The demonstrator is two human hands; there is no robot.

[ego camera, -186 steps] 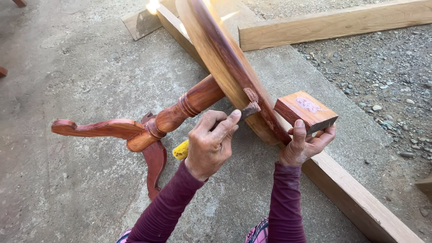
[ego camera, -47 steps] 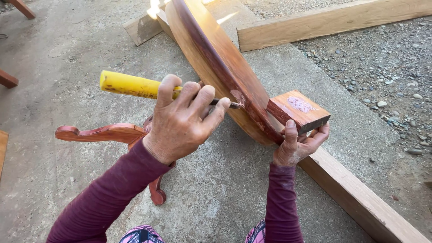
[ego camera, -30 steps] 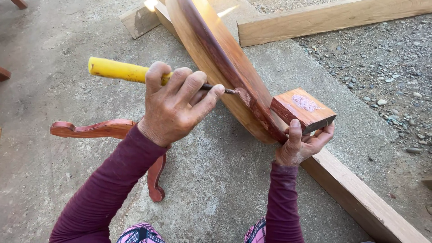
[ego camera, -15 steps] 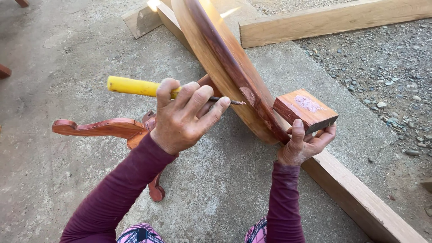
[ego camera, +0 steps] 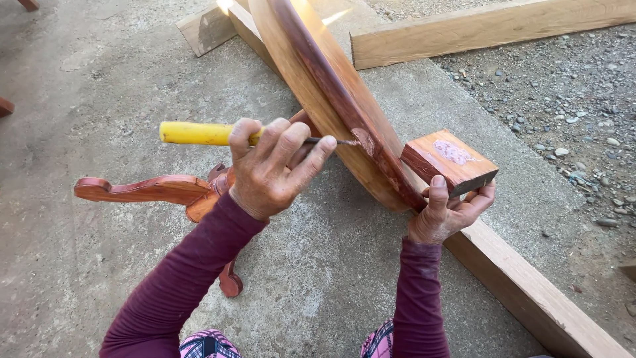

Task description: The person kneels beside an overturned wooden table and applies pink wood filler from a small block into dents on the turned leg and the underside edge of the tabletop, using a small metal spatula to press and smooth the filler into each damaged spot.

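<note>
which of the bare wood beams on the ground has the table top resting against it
The long beam running diagonally under the right hand; the other beam lies apart by the gravel.

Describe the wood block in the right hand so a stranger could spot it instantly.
Start at the round tabletop tipped on edge on the concrete. Right of its lower rim, the right hand holds a small reddish block, the only wood piece with a pale pinkish smear on top.

An open-air woodworking yard. A rough concrete floor (ego camera: 99,86) gives way to loose gravel (ego camera: 563,113) at 2 o'clock. Raw timber beams (ego camera: 490,26) lie at 12 and 4 o'clock, and a reddish round tabletop (ego camera: 331,99) with carved legs (ego camera: 139,189) rests on its edge.
</note>
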